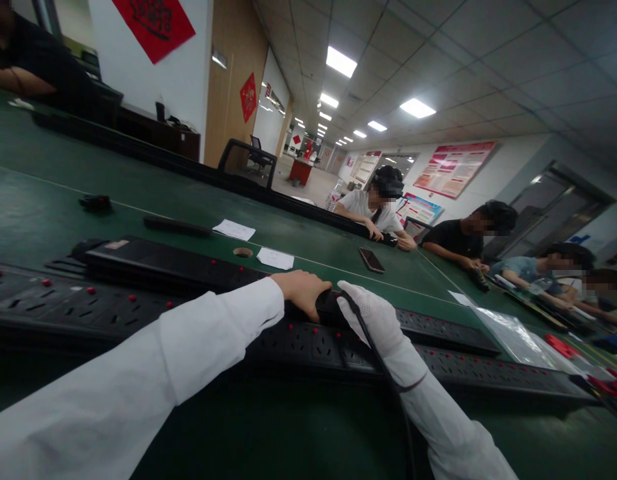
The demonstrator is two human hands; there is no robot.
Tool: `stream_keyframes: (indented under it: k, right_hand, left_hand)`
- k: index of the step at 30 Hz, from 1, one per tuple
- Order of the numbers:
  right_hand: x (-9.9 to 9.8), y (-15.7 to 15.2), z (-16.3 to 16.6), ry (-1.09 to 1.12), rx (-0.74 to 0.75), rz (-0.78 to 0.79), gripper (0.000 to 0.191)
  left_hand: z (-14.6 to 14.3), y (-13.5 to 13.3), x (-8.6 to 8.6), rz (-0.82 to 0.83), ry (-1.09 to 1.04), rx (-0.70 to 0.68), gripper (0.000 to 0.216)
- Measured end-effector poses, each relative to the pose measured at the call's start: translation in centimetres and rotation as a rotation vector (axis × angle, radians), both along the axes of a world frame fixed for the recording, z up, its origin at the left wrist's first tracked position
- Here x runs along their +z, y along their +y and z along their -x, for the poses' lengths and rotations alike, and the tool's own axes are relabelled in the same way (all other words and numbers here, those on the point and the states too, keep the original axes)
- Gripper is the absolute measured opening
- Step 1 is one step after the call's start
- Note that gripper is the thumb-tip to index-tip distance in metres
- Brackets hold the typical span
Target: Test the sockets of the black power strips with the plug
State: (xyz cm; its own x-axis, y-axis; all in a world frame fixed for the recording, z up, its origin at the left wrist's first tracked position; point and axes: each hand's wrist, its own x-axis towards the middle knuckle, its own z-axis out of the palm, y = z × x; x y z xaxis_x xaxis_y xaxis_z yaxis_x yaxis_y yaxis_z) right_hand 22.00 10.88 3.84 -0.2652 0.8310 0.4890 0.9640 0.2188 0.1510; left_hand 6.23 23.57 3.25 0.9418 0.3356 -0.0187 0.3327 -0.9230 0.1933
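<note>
you've got your bare left hand (303, 293) and gloved right hand (377, 317) both gripping that black block (327, 308), right over the front power strip (301, 341). a cable (386, 367) trails past your right wrist, phone (371, 260) lying farther back.

From my post, I see the bare left hand (306, 293) and gloved right hand (381, 317) meeting at a black piece (327, 307) over the long socket strip (301, 341). Cable (373, 341) crosses glove. Phone (372, 260) beyond, on green table (308, 427).
</note>
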Motion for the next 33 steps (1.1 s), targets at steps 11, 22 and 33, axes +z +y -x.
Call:
stream_keyframes:
  k: [11, 22, 33]
  right_hand:
    - [0.16, -0.06, 0.09, -0.013, 0.007, -0.027, 0.033]
    - [0.18, -0.04, 0.12, -0.002, -0.002, -0.007, 0.033]
    - [0.13, -0.13, 0.05, -0.008, 0.001, -0.026, 0.032]
  left_hand:
    - [0.0, -0.02, 0.08, 0.054, 0.005, 0.02, 0.075]
    - [0.07, -0.14, 0.16, 0.041, 0.007, 0.01, 0.074]
    - [-0.09, 0.19, -0.21, 0.028, -0.008, -0.016, 0.077]
